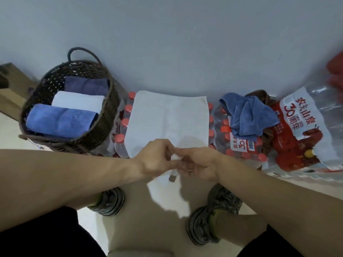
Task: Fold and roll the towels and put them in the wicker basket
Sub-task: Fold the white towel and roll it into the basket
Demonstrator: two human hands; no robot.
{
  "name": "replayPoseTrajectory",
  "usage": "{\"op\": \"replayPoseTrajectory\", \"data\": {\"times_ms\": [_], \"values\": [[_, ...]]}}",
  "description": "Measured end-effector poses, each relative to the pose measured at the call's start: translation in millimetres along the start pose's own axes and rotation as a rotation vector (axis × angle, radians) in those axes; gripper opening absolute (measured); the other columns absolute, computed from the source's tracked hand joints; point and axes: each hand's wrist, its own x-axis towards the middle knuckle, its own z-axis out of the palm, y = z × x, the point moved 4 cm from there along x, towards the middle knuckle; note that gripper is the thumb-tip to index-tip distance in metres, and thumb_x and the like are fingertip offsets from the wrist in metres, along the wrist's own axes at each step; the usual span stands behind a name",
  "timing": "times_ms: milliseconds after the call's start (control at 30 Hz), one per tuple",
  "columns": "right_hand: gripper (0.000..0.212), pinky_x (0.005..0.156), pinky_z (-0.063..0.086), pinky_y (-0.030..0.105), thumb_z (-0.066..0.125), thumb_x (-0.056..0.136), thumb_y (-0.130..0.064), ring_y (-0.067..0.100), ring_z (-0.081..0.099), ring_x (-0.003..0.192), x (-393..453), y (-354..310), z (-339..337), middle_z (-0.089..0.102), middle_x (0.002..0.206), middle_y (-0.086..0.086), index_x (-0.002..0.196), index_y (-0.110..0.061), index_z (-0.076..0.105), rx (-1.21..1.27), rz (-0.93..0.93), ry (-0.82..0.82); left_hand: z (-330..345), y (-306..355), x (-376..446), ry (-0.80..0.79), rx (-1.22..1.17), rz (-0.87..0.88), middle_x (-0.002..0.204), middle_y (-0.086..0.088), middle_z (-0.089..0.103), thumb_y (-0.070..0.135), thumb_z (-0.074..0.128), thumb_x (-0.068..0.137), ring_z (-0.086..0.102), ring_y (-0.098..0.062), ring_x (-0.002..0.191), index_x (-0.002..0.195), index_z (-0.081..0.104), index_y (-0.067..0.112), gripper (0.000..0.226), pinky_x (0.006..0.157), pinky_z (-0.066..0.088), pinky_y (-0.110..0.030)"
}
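A white towel lies spread over a pack of water bottles, its near edge hanging down toward the floor. My left hand and my right hand meet at that near edge, both pinching the cloth. The dark wicker basket stands at the left and holds three rolled towels: a blue one in front, a white one in the middle, a purple-blue one at the back. A crumpled blue towel lies on bottles at the right, with a brown cloth behind it.
Shrink-wrapped packs of red-capped water bottles line the wall from the basket to the far right. A cardboard box sits at the far left. My two shoes stand on the beige floor just below the hanging towel.
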Motion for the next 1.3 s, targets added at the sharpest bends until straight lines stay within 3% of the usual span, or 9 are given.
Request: {"op": "replayPoseTrajectory", "data": {"times_ms": [200, 333, 400, 600, 700, 800, 967, 1167, 1300], "values": [[0.030, 0.058, 0.054, 0.024, 0.083, 0.077, -0.027, 0.011, 0.066, 0.067, -14, 4, 5, 0.069, 0.085, 0.002, 0.092, -0.007, 0.067, -0.068, -0.220, 0.044, -15, -4, 13, -0.004, -0.181, 0.022, 0.079, -0.011, 0.069, 0.018, 0.083, 0.077, 0.062, -0.021, 0.068, 0.080, 0.069, 0.007, 0.017, 0.073, 0.057, -0.037], [0.036, 0.075, 0.051, 0.018, 0.084, 0.074, -0.031, 0.004, 0.062, 0.091, -31, -12, -7, 0.062, 0.103, -0.007, 0.100, -0.021, 0.061, -0.657, -0.740, 0.416, -25, 4, 17, -0.076, -0.155, 0.070, 0.082, -0.012, 0.071, 0.025, 0.078, 0.082, 0.060, -0.014, 0.067, 0.081, 0.071, 0.019, 0.009, 0.069, 0.053, -0.029], [0.042, 0.084, 0.043, 0.011, 0.079, 0.077, -0.030, -0.003, 0.052, 0.105, -38, -24, 2, 0.053, 0.116, -0.015, 0.113, -0.030, 0.059, -0.855, -0.945, 0.373, -28, 7, 18, -0.110, -0.150, 0.088, 0.076, -0.002, 0.070, 0.026, 0.075, 0.085, 0.061, -0.009, 0.067, 0.075, 0.070, 0.026, 0.011, 0.070, 0.052, -0.025], [0.007, 0.065, 0.055, 0.020, 0.075, 0.084, -0.037, 0.000, 0.066, 0.076, -23, -36, -9, 0.070, 0.081, -0.018, 0.088, -0.032, 0.072, -0.743, -0.853, 0.328, -32, 4, 19, -0.073, -0.298, -0.004, 0.076, 0.000, 0.071, 0.039, 0.076, 0.082, 0.065, -0.013, 0.066, 0.096, 0.068, 0.019, 0.026, 0.063, 0.054, -0.022], [0.003, 0.067, 0.051, 0.016, 0.071, 0.089, -0.031, 0.001, 0.064, 0.077, -16, -37, -20, 0.069, 0.080, -0.017, 0.089, -0.029, 0.072, -0.689, -0.860, 0.404, -27, 3, 15, -0.239, -0.342, -0.064, 0.067, -0.003, 0.069, 0.030, 0.083, 0.076, 0.063, -0.013, 0.057, 0.102, 0.064, 0.018, 0.035, 0.053, 0.049, -0.017], [0.005, 0.076, 0.053, 0.020, 0.066, 0.093, -0.025, 0.003, 0.064, 0.083, -12, -41, -36, 0.070, 0.089, -0.014, 0.093, -0.025, 0.071, -0.601, -0.852, 0.464, -20, -4, 13, -0.328, -0.203, -0.087, 0.050, 0.005, 0.059, 0.018, 0.079, 0.080, 0.054, -0.010, 0.047, 0.091, 0.073, 0.017, 0.013, 0.049, 0.045, -0.015], [0.005, 0.071, 0.052, 0.012, 0.068, 0.091, -0.027, 0.002, 0.065, 0.081, -18, -45, -37, 0.071, 0.086, -0.012, 0.091, -0.025, 0.072, -0.619, -0.859, 0.398, -8, -11, 16, -0.130, -0.229, -0.090, 0.064, 0.011, 0.064, 0.037, 0.084, 0.074, 0.056, 0.001, 0.048, 0.086, 0.069, 0.017, 0.027, 0.046, 0.043, -0.013], [0.016, 0.065, 0.055, 0.021, 0.064, 0.093, -0.034, 0.006, 0.065, 0.076, -20, -41, -13, 0.070, 0.082, -0.011, 0.094, -0.021, 0.073, -0.742, -0.834, 0.297, -10, -3, 23, 0.043, -0.212, 0.049, 0.068, -0.004, 0.059, 0.033, 0.076, 0.082, 0.050, -0.014, 0.062, 0.073, 0.060, 0.004, 0.033, 0.063, 0.046, -0.034], [0.018, 0.063, 0.049, 0.013, 0.063, 0.095, -0.032, 0.002, 0.062, 0.073, -18, -41, -21, 0.070, 0.080, -0.009, 0.092, -0.017, 0.072, -0.735, -0.847, 0.313, -12, -11, 28, 0.027, -0.172, -0.054, 0.075, 0.006, 0.065, 0.026, 0.066, 0.089, 0.055, -0.005, 0.060, 0.082, 0.060, 0.020, 0.011, 0.052, 0.042, -0.011]]}}
